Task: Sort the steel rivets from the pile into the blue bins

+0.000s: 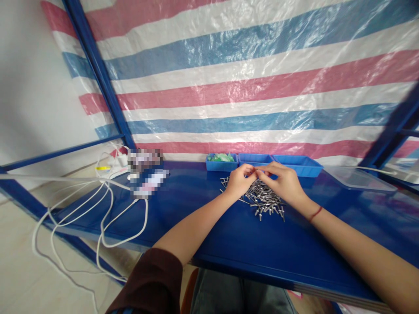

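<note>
A loose heap of metal pop rivets (266, 198) lies on the blue table (229, 235). Above its far side, my left hand (241, 178) and my right hand (279, 178) meet at the fingertips. Thumb and fingers of both hands are pinched together. Whatever sits between the fingertips is too small and too hidden to make out. Just behind my hands stand three blue bins: the left bin (221, 166) holds green and whitish material (222, 157), the middle bin (255, 158) is partly covered by my hands, and the right bin (303, 168) is beside it.
A clear plastic lid or tray (360, 179) lies at the right. White cables (109, 218) loop over the table's left end, near a power strip (118, 168). Blurred-out items (145, 159) stand there too. Behind hangs a striped sheet (229, 96) between blue posts (98, 74).
</note>
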